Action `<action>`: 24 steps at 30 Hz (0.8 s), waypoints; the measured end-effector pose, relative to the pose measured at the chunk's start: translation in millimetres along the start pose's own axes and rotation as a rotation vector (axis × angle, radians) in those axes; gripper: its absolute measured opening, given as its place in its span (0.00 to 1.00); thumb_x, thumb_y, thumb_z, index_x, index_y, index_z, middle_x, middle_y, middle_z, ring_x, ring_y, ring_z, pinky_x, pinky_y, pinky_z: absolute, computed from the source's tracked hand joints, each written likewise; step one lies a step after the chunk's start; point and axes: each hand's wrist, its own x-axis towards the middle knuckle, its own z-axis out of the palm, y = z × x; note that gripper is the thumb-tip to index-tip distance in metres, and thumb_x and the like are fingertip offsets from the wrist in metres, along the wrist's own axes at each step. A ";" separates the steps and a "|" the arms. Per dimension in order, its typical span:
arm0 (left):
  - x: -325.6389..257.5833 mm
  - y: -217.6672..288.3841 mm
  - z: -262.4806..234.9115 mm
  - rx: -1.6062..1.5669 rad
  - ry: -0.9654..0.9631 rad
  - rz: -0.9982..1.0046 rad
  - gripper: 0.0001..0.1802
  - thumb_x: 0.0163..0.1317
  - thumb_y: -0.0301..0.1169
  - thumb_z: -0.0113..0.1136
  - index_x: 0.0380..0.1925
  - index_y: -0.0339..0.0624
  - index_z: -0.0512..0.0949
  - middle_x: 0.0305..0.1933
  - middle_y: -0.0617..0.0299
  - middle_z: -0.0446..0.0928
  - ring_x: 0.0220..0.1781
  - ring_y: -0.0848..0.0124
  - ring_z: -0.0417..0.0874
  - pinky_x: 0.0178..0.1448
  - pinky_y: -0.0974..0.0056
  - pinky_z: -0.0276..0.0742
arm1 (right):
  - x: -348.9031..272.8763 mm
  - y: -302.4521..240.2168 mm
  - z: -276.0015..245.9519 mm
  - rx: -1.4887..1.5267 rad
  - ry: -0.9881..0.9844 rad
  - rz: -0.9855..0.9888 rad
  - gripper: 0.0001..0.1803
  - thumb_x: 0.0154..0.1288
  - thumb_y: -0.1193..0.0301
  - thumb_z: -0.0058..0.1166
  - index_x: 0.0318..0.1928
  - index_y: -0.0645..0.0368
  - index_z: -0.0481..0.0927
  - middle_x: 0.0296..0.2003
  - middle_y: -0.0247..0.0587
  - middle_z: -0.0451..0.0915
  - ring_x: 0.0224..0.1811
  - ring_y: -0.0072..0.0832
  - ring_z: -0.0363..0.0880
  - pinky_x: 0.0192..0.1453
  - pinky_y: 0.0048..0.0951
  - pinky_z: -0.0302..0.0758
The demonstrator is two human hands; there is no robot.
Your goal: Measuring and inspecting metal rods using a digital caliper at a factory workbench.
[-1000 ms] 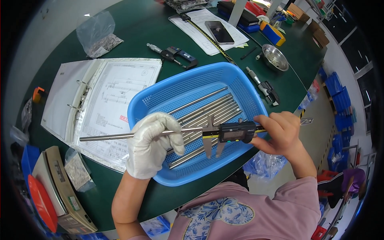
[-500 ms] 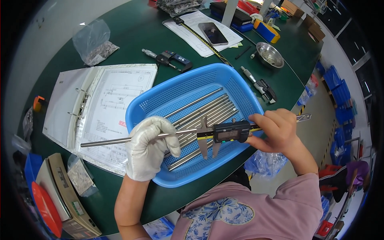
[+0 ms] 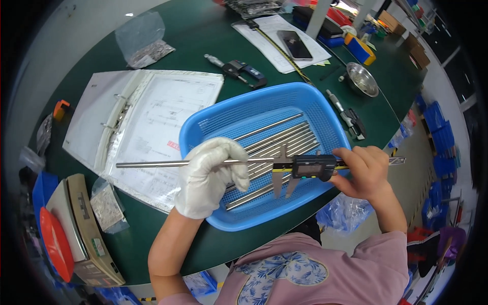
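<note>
My left hand (image 3: 207, 175), in a white glove, is closed around a thin metal rod (image 3: 150, 164) that points out to the left. The rod's right end meets the jaws of a digital caliper (image 3: 313, 166); whether the jaws touch it I cannot tell. Bare, my right hand (image 3: 367, 172) grips the caliper near its right end, thumb below the display unit and fingers above. Both are held over a blue perforated plastic basket (image 3: 201, 124), where several similar metal rods (image 3: 277, 141) lie side by side at a slant.
An open ring binder (image 3: 152, 117) with drawings lies left of the basket. Two micrometers (image 3: 236, 70) (image 3: 348, 116), a phone (image 3: 295, 46) on papers and a metal bowl (image 3: 362, 80) are beyond it. A scale (image 3: 86, 231) with a red pan stands at the near left.
The whole view has shifted, with the table things sliding to the right. My hands keep the same grip on the rod and the caliper, and the rod looks more level.
</note>
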 end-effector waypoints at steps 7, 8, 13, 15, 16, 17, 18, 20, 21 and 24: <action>3.3 -4.6 4.2 0.032 0.041 -0.046 0.14 0.61 0.34 0.44 0.31 0.31 0.71 0.22 0.54 0.73 0.21 0.66 0.75 0.26 0.65 0.74 | -0.4 1.7 -4.3 0.068 -0.050 -0.034 0.20 0.46 0.64 0.57 0.40 0.62 0.75 0.18 0.37 0.68 0.17 0.33 0.68 0.21 0.31 0.63; 0.9 -1.5 6.8 0.041 0.086 -0.067 0.15 0.61 0.33 0.44 0.34 0.30 0.72 0.23 0.54 0.73 0.21 0.67 0.75 0.27 0.66 0.74 | 0.7 2.4 -3.4 0.049 -0.017 -0.040 0.20 0.47 0.65 0.56 0.41 0.63 0.75 0.19 0.39 0.68 0.17 0.32 0.68 0.21 0.30 0.62; 9.5 -6.8 6.9 0.078 0.154 -0.050 0.16 0.64 0.35 0.41 0.36 0.31 0.72 0.26 0.58 0.72 0.25 0.71 0.76 0.30 0.70 0.74 | 5.4 21.3 12.3 0.204 0.177 0.237 0.16 0.53 0.70 0.53 0.42 0.66 0.73 0.24 0.40 0.73 0.20 0.24 0.68 0.25 0.21 0.63; 13.1 -9.3 9.2 0.118 0.163 -0.035 0.16 0.65 0.35 0.41 0.36 0.32 0.72 0.27 0.59 0.72 0.26 0.73 0.76 0.30 0.71 0.74 | 24.4 26.8 20.6 0.458 0.115 0.455 0.14 0.56 0.70 0.53 0.41 0.66 0.74 0.25 0.36 0.74 0.24 0.17 0.68 0.27 0.18 0.64; 14.0 -10.8 10.9 0.198 0.148 -0.076 0.16 0.65 0.36 0.42 0.36 0.33 0.73 0.27 0.61 0.72 0.27 0.75 0.75 0.31 0.73 0.74 | 38.1 28.8 27.0 0.527 0.117 0.460 0.14 0.56 0.69 0.54 0.39 0.66 0.74 0.25 0.34 0.74 0.25 0.16 0.68 0.28 0.18 0.64; 15.2 -11.9 11.0 0.278 0.131 -0.116 0.16 0.65 0.37 0.43 0.37 0.34 0.73 0.27 0.63 0.72 0.28 0.78 0.75 0.32 0.75 0.74 | 54.4 29.8 35.1 0.593 0.121 0.466 0.14 0.56 0.68 0.55 0.38 0.67 0.75 0.25 0.33 0.73 0.25 0.15 0.67 0.29 0.18 0.64; 15.8 -14.4 8.3 0.290 0.077 -0.142 0.15 0.65 0.38 0.45 0.37 0.36 0.73 0.27 0.65 0.72 0.28 0.81 0.73 0.33 0.78 0.72 | 71.8 28.8 42.7 0.695 0.095 0.498 0.15 0.56 0.66 0.55 0.36 0.67 0.75 0.25 0.32 0.73 0.26 0.15 0.67 0.29 0.18 0.64; 11.0 -11.7 5.7 0.376 0.041 -0.174 0.15 0.65 0.38 0.44 0.38 0.36 0.73 0.28 0.66 0.72 0.29 0.81 0.73 0.34 0.78 0.72 | 108.7 22.5 61.7 0.879 0.044 0.501 0.17 0.56 0.63 0.56 0.33 0.68 0.76 0.22 0.31 0.72 0.26 0.15 0.67 0.29 0.19 0.63; 9.6 -10.7 6.9 0.452 -0.015 -0.209 0.16 0.65 0.38 0.44 0.38 0.36 0.73 0.28 0.66 0.72 0.30 0.82 0.73 0.34 0.78 0.71 | 122.4 20.4 71.0 0.941 0.024 0.483 0.18 0.56 0.62 0.56 0.31 0.68 0.77 0.21 0.31 0.72 0.25 0.15 0.67 0.28 0.19 0.63; 11.2 -12.5 13.7 0.502 -0.083 -0.213 0.16 0.65 0.39 0.43 0.39 0.36 0.73 0.30 0.66 0.72 0.31 0.82 0.73 0.36 0.78 0.70 | 140.7 16.1 94.8 0.942 0.035 0.489 0.21 0.56 0.58 0.56 0.29 0.68 0.77 0.18 0.32 0.71 0.23 0.16 0.66 0.26 0.22 0.62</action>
